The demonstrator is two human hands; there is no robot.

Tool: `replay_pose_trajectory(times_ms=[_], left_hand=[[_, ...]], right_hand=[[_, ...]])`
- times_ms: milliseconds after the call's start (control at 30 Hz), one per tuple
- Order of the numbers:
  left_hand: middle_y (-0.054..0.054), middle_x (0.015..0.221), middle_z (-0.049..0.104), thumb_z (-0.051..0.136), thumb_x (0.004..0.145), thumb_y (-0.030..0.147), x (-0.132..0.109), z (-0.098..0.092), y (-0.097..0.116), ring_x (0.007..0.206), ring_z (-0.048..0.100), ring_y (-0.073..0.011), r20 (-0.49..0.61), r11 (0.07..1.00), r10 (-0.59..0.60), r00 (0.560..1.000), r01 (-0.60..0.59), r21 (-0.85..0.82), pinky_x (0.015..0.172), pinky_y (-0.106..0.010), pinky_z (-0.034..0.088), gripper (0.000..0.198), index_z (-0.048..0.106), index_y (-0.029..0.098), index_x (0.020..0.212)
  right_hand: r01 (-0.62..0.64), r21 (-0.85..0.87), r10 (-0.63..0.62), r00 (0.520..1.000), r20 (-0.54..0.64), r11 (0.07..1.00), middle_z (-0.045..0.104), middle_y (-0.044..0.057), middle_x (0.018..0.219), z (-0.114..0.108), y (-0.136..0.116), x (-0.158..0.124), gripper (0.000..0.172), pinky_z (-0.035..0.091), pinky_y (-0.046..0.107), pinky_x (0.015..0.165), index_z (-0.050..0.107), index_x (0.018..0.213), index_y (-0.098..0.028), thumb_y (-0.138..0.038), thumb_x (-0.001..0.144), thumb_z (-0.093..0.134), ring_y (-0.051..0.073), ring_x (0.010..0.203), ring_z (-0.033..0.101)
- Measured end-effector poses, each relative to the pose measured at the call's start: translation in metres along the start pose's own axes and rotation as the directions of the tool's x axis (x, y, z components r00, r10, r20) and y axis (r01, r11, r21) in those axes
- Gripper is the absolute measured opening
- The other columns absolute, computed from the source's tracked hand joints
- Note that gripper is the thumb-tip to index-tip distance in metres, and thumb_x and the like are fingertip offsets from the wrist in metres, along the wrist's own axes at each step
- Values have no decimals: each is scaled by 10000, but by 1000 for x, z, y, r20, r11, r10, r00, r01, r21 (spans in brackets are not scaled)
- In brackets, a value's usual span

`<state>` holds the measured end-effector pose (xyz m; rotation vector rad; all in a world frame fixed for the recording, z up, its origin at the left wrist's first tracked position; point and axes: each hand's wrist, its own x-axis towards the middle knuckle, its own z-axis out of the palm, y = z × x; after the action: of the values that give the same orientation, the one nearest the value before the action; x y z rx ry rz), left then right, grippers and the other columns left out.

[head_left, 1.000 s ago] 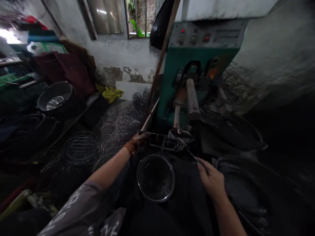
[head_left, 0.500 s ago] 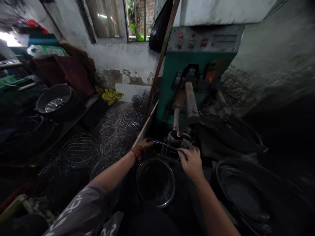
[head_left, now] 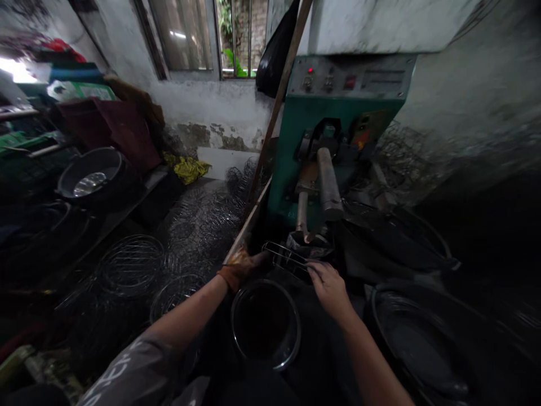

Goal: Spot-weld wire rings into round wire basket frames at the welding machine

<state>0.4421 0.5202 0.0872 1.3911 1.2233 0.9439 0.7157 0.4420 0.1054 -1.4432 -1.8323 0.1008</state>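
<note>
My right hand (head_left: 328, 283), bare, is closed with fingers and thumb pinching the right end of a small, narrow wire frame (head_left: 281, 252). The frame extends leftward just in front of the machine's lower electrode arm (head_left: 302, 217). My left hand (head_left: 242, 266) wears a stained orange-brown work glove with dark fingertips. Its fingers stretch toward the frame's left end, seemingly apart from it, though blur and shadow obscure the tips. Below and between my hands lies a round metal ring (head_left: 288, 361) with a dark interior.
A green spot-welding machine (head_left: 282, 152) with a thick upper cylinder (head_left: 329, 183) stands ahead. Tangled wire pieces (head_left: 198, 217) and round wire racks (head_left: 132, 265) lie at left. Dark basins (head_left: 374, 316) are at right. A wooden board edge (head_left: 249, 223) runs beside my gloved hand.
My gloved left hand has come away from the wire frame's left end, moving slightly left and down. The frame has turned to show its parallel wires, still in my right hand.
</note>
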Motion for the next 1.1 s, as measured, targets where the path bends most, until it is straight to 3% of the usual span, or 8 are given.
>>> replay_pose_trajectory(times_ms=[67,133,233,367,500,667,833,1100], left_hand=[[-165,1498,524,835,747,590,-4,-4,18,1433,444,-358,26,943,183,983,-183,277,1223,-475,324,954,474,191,1534],[-148,1627,385,823,751,589,-4,-3,35,1509,340,-367,201,811,343,917,-397,430,1261,-473,260,1038,376,216,1611],[-142,1684,287,820,738,569,8,6,48,1552,244,-396,416,633,452,789,-612,474,1269,-495,222,1053,367,223,1624],[-155,1629,395,787,757,535,32,20,50,1550,252,-404,473,546,531,703,-711,443,1265,-512,211,899,504,208,1545],[-191,1387,638,807,702,490,42,30,42,1409,494,-393,453,631,534,714,-693,349,1207,-506,354,842,597,151,1444],[-192,1349,664,781,770,477,26,35,38,1309,594,-336,343,634,647,681,-730,253,1162,-456,429,708,635,120,1363],[-205,1293,689,792,788,438,17,29,44,1258,619,-384,353,664,630,691,-716,217,1143,-466,438,612,683,87,1278],[-153,1247,712,697,799,472,13,24,46,1198,639,-350,311,872,435,845,-481,90,1074,-457,485,520,719,157,1212]], right_hand=[[-38,8,38,999,-25,999,782,93,963,-2,0,2,335,566,408,819,735,990,-226,-381,1017,440,259,921,731],[-69,6,69,997,-32,998,782,102,950,-5,-2,5,345,576,413,824,741,972,-218,-396,1004,447,264,901,735],[-87,17,88,996,-29,996,785,108,940,-9,-9,8,352,585,414,830,750,942,-218,-422,987,467,271,896,740],[-107,91,110,993,-30,990,788,97,908,-18,-16,8,338,598,379,797,751,902,-221,-454,967,515,256,858,747],[-182,101,189,980,-68,978,782,91,875,-24,-14,5,365,592,388,793,748,869,-227,-522,951,550,259,836,740],[-210,110,225,963,-149,972,767,86,847,-23,-10,4,381,584,397,817,745,825,-231,-549,939,570,257,841,723],[-216,174,236,966,-103,961,775,86,880,-20,-9,6,372,586,400,835,758,824,-236,-554,929,597,258,861,728],[-221,219,240,969,-64,951,782,80,895,-20,-12,10,358,592,397,826,758,830,-243,-555,914,606,260,866,737]])
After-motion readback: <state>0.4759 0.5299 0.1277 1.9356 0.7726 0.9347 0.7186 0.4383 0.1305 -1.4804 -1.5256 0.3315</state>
